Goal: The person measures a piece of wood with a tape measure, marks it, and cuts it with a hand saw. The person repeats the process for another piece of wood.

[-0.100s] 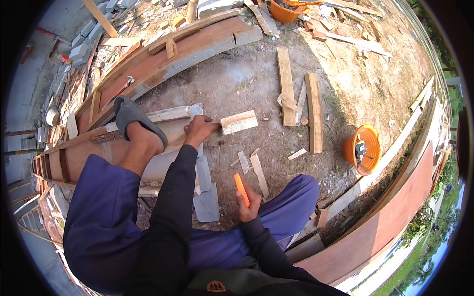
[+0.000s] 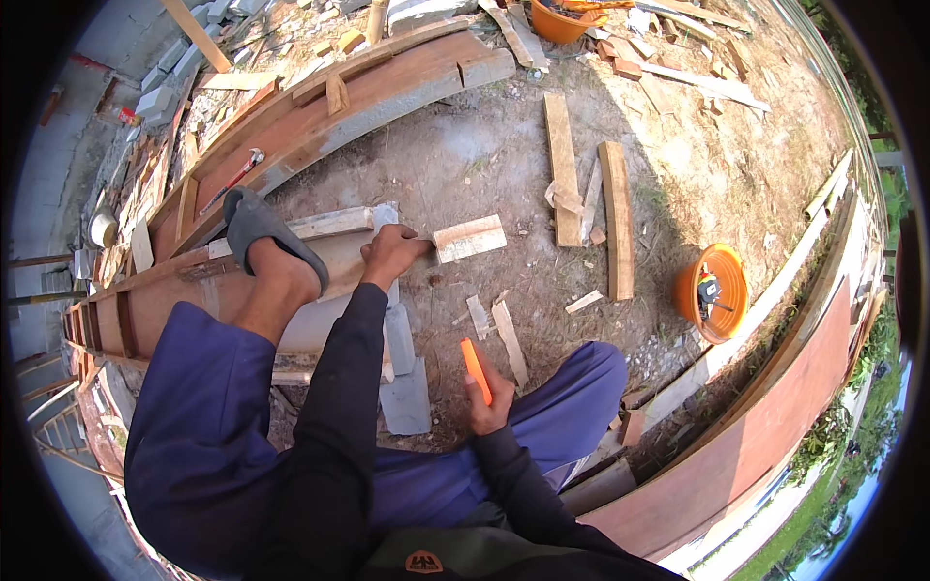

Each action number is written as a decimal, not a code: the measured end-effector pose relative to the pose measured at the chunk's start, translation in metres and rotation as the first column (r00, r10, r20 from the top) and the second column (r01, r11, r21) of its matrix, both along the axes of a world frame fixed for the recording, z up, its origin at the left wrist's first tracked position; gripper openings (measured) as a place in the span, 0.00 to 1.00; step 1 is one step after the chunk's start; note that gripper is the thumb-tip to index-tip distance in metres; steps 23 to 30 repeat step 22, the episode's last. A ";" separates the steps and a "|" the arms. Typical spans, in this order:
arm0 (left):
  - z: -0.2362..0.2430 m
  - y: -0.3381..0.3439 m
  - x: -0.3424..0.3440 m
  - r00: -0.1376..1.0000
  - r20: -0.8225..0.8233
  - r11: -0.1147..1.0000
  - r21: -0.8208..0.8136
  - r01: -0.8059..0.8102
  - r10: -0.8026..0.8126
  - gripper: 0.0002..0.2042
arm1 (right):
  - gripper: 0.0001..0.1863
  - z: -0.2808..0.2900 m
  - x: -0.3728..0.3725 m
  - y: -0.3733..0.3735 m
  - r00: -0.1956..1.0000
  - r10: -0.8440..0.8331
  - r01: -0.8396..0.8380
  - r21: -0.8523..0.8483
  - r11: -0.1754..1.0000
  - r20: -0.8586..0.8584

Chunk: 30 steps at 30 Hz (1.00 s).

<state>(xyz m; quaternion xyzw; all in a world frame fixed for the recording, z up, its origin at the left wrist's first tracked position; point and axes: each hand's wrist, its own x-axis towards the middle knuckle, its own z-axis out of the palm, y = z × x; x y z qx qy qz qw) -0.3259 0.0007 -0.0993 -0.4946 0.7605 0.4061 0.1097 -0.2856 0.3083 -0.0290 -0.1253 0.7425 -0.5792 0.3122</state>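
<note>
My left hand (image 2: 392, 254) reaches out over the end of a long wooden form panel (image 2: 218, 293), its fingers closed at the near end of a short pale wood block (image 2: 470, 238). Closer to me, above my bent knee, my right hand (image 2: 492, 399) is wrapped round a slim, bright orange bar-shaped thing (image 2: 476, 371); its exact kind does not show. My sandalled foot (image 2: 276, 254) rests on the panel, left of my left hand. Beneath my left wrist, grey blocks (image 2: 405, 392) lie beside the panel.
A red-handled hammer (image 2: 232, 182) lies on another wooden form (image 2: 378, 97) at the upper left. Two planks (image 2: 617, 223) rest on the dirt ahead. An orange bucket (image 2: 736, 295) with tools stands at right, near a long reddish board (image 2: 736, 436). Wood scraps (image 2: 509, 341) lie near my right hand.
</note>
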 end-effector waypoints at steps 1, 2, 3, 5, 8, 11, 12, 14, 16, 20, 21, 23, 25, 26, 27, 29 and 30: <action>0.001 -0.001 0.000 1.000 -0.006 1.000 -0.010 -0.001 0.001 0.28 | 0.26 0.002 -0.002 -0.002 1.000 0.002 -0.002 0.002 1.000 -0.015; 0.002 -0.001 0.000 1.000 0.001 1.000 -0.008 0.002 -0.002 0.28 | 0.26 0.001 -0.003 -0.003 1.000 -0.001 0.001 -0.014 1.000 -0.018; 0.004 -0.001 0.000 1.000 0.008 1.000 -0.007 0.006 -0.006 0.29 | 0.26 -0.001 -0.003 -0.005 1.000 -0.004 0.003 -0.030 1.000 -0.021; 0.003 0.004 0.001 1.000 0.006 1.000 -0.007 0.009 -0.009 0.29 | 0.26 -0.006 -0.004 -0.005 0.999 -0.005 0.004 -0.034 0.999 -0.033; 0.007 -0.001 -0.005 1.000 -0.010 1.000 -0.022 0.017 -0.018 0.29 | 0.27 -0.018 -0.010 -0.013 0.994 -0.009 0.003 -0.056 0.998 -0.107; 0.006 -0.003 -0.008 0.999 0.010 0.999 -0.018 0.031 -0.031 0.30 | 0.27 -0.014 -0.012 -0.015 0.984 -0.021 0.002 -0.106 0.994 -0.179; 0.005 -0.005 -0.009 1.000 0.001 0.999 -0.035 0.024 -0.024 0.30 | 0.27 -0.013 -0.015 -0.019 0.986 -0.015 -0.002 -0.103 0.995 -0.165; 0.001 -0.003 -0.007 1.000 -0.002 0.999 -0.044 0.022 -0.022 0.31 | 0.27 -0.014 -0.018 -0.025 0.996 -0.011 0.004 -0.076 0.997 -0.094; 0.003 -0.007 -0.009 0.999 -0.003 0.998 -0.048 0.032 -0.032 0.31 | 0.27 -0.017 -0.024 -0.037 1.000 -0.023 0.024 -0.047 0.999 0.008; 0.007 0.003 -0.006 0.999 0.022 0.998 -0.046 0.030 -0.029 0.30 | 0.27 -0.022 -0.021 -0.019 0.958 -0.018 -0.025 -0.145 0.989 -0.286; 0.007 -0.003 -0.009 0.999 0.031 0.999 -0.028 0.029 -0.028 0.31 | 0.27 -0.022 -0.021 -0.015 0.999 0.026 -0.024 -0.048 0.999 0.038; 0.004 0.001 -0.004 0.999 0.040 0.999 -0.020 0.030 -0.029 0.31 | 0.27 -0.023 -0.023 -0.022 0.998 0.013 -0.018 -0.085 0.996 -0.057; 0.004 0.001 -0.004 0.999 0.040 0.999 -0.020 0.030 -0.029 0.31 | 0.27 -0.023 -0.023 -0.022 0.998 0.013 -0.018 -0.085 0.996 -0.057; 0.004 0.001 -0.004 0.999 0.040 0.999 -0.020 0.030 -0.029 0.31 | 0.27 -0.023 -0.023 -0.022 0.998 0.013 -0.018 -0.085 0.996 -0.057; 0.004 0.001 -0.004 0.999 0.040 0.999 -0.020 0.030 -0.029 0.31 | 0.27 -0.023 -0.023 -0.022 0.998 0.013 -0.018 -0.085 0.996 -0.057; 0.004 0.001 -0.004 0.999 0.040 0.999 -0.020 0.030 -0.029 0.31 | 0.27 -0.023 -0.023 -0.022 0.998 0.013 -0.018 -0.085 0.996 -0.057; 0.004 0.001 -0.004 0.999 0.040 0.999 -0.020 0.030 -0.029 0.31 | 0.27 -0.023 -0.023 -0.022 0.998 0.013 -0.018 -0.085 0.996 -0.057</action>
